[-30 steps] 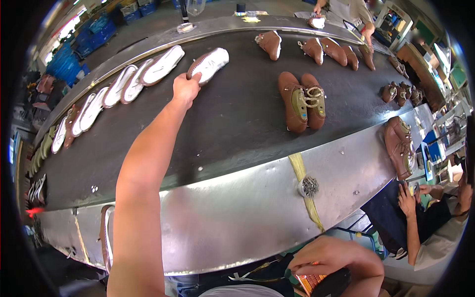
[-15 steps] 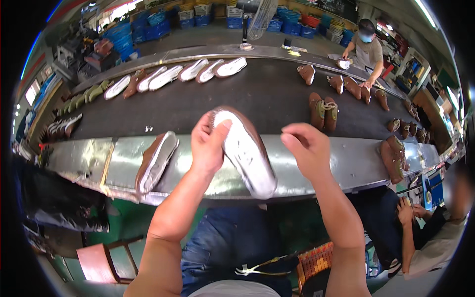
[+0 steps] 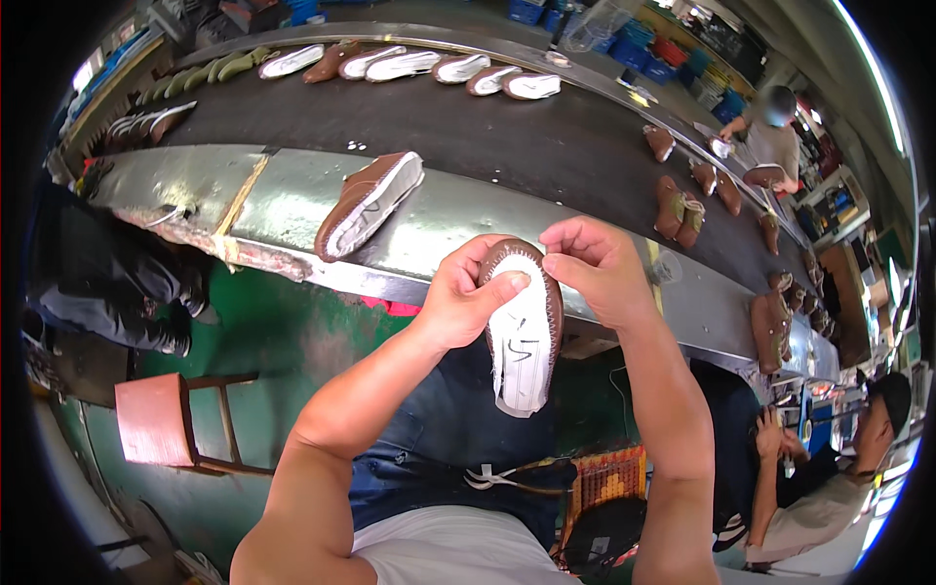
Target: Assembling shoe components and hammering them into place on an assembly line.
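In front of my body I hold a brown shoe (image 3: 524, 336) with its white underside turned up. Zigzag stitching runs around the edge and dark pen marks show on the white. My left hand (image 3: 478, 297) grips it near the rounded end, thumb on the white face. My right hand (image 3: 603, 271) is closed in a pinch at the same end's edge, thumb and forefinger nearly together. Whatever lies between those fingertips is too small to make out. Another brown shoe (image 3: 339, 219) with a white underside lies on the metal ledge ahead, to the left.
Beyond the metal ledge (image 3: 458, 219) runs a dark conveyor belt (image 3: 468, 127) with rows of brown and green shoes. Pliers (image 3: 492, 478) lie on my lap. A wooden stool (image 3: 156, 419) stands at left. One person (image 3: 770, 146) works across the belt, another (image 3: 819, 487) sits at right.
The shoe has come down and closer to my body, now hanging more upright. My right hand, apart from it before, has closed in to its rounded end. The view has tilted and turned.
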`<state>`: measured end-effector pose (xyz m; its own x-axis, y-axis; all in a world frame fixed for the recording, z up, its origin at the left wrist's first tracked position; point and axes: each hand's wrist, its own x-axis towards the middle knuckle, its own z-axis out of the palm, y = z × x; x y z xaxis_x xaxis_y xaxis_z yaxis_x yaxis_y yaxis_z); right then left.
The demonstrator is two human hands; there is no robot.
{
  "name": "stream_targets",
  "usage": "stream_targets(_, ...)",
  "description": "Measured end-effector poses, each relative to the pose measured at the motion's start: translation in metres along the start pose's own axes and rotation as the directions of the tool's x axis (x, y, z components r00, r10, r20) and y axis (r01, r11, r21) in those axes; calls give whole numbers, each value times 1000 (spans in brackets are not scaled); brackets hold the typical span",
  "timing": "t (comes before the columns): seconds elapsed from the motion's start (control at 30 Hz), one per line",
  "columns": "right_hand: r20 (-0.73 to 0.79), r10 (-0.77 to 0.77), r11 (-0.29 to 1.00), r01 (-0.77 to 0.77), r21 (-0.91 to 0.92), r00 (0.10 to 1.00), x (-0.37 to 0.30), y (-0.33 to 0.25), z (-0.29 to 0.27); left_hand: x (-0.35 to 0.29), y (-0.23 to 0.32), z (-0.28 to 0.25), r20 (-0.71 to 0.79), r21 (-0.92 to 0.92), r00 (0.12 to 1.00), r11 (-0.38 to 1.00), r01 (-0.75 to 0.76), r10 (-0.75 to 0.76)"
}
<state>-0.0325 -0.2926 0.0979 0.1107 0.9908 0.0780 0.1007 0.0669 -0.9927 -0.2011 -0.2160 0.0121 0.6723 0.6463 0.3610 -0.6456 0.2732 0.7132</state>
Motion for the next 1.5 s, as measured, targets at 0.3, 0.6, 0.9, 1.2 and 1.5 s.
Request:
stream_targets(0.3,66,80,996,-76,-55,995,26,31,11,-4,-4,-29,-110,-41,989,994,98,-102)
stream_targets(0.6,23,218,975,-219,42,976,29,63,7,-8,-4,-49,-107,-376,876,835,402,-470)
stream_targets(0.9,48,71,982,-62,-178,996,-41,116,30,-75,-31,-65,-126,-308,883,864,398,-452)
stream_targets(1.2,196,-185,831,260,-492,963,-69,146,45,-125,-77,-82,-122,-264,790,787,558,-601)
stream_targets(1.5,193,-195,779,271,-565,962,-75,153,44,-134,-91,-92,-101,-411,783,743,528,-613)
